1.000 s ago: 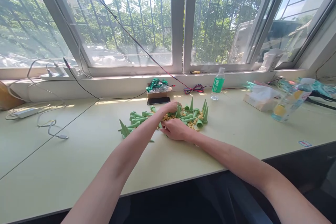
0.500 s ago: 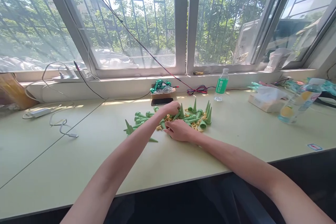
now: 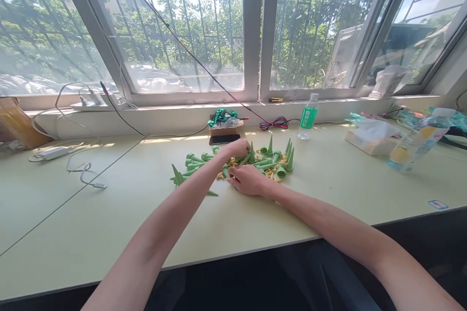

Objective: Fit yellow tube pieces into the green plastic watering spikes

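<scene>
Several green plastic cones (image 3: 290, 160) and small tan pieces (image 3: 270, 173) lie in a loose pile on the pale table (image 3: 204, 233); a few cones stand point up. My left hand (image 3: 239, 147) reaches into the back of the pile, fingers curled down beside an upright cone (image 3: 252, 153); what it grips is hidden. Nearer the front, my right hand (image 3: 248, 179) is closed around the narrow part of a green cone (image 3: 225, 171), whose wide end points up and left.
Behind the pile are a black phone (image 3: 224, 139) and a small box (image 3: 223, 131) with green ties. A water bottle (image 3: 308, 117), tissue box (image 3: 372, 142) and larger bottle (image 3: 416, 143) stand right. A white cable (image 3: 85, 175) lies left.
The view has shifted very slightly. Both hands stay almost in the same place, with no clear change in the pile.
</scene>
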The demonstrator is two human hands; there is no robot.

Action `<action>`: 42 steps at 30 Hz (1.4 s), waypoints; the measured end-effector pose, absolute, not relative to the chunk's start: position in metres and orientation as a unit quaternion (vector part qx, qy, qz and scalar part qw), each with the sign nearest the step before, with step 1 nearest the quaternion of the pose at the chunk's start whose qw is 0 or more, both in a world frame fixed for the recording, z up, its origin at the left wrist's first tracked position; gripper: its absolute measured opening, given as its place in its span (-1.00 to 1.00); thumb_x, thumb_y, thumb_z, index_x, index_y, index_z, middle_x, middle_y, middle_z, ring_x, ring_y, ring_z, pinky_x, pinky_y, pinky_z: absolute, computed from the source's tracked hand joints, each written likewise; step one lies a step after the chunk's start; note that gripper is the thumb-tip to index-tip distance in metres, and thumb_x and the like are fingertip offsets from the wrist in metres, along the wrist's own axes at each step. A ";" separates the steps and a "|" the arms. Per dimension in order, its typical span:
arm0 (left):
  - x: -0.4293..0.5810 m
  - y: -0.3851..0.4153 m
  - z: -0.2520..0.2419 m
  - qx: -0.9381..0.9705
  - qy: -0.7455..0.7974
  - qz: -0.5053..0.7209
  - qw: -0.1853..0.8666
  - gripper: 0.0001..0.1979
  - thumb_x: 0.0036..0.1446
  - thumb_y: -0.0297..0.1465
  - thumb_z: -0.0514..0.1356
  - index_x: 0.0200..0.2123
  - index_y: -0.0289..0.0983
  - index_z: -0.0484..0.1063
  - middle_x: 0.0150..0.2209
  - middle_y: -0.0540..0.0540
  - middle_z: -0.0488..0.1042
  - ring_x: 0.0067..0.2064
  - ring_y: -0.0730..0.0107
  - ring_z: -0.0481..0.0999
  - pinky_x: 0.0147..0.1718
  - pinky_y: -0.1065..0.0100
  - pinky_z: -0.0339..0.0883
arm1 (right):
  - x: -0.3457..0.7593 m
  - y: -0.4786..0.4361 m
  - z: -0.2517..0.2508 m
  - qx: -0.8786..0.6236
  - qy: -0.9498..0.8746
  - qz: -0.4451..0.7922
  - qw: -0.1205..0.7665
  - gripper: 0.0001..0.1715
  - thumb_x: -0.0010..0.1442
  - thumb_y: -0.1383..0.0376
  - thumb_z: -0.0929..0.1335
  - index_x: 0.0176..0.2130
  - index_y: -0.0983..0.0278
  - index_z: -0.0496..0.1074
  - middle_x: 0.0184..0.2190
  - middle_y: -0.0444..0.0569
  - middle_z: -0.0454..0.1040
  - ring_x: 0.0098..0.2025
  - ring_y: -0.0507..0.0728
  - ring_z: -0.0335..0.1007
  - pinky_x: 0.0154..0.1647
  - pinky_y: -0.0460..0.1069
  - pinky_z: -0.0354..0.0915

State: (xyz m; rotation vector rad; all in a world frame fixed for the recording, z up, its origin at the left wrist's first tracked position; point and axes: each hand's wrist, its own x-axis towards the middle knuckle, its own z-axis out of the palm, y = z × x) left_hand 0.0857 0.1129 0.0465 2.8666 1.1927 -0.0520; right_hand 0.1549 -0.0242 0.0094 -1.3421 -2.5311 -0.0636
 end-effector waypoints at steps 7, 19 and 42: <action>0.063 0.093 0.058 0.916 0.401 0.002 -0.016 -0.59 -0.06 -0.55 0.12 -0.12 -0.22 0.53 -0.15 -0.12 0.56 -0.08 0.25 0.46 -0.21 0.43 0.31 | 0.156 -0.025 0.010 -0.467 -0.873 -0.015 0.137 -0.75 0.34 0.19 0.18 -0.28 0.27 0.31 -0.41 -0.07 0.46 -0.40 0.07 0.36 -0.43 -0.07 -0.03; 0.018 0.007 0.042 0.861 0.455 0.226 -0.033 -0.71 0.25 -0.43 -0.07 -0.42 -0.29 0.39 -0.40 -0.15 0.42 -0.46 0.39 0.36 -0.48 0.38 0.13 | 0.159 -0.024 0.004 -0.506 -0.846 -0.009 0.167 -0.72 0.28 0.15 0.24 -0.14 0.25 0.40 -0.33 -0.03 0.53 -0.32 0.12 0.44 -0.36 -0.07 0.10; 0.008 0.003 0.023 0.786 0.565 0.210 -0.135 -0.76 0.19 -0.55 -0.03 -0.11 -0.37 0.32 -0.22 -0.25 0.36 -0.21 0.17 0.39 -0.35 0.32 0.23 | 0.183 -0.016 0.019 -0.610 -0.708 -0.125 0.334 -0.63 0.35 0.17 0.15 -0.25 0.32 0.40 -0.52 -0.07 0.46 -0.48 0.04 0.37 -0.42 -0.10 0.05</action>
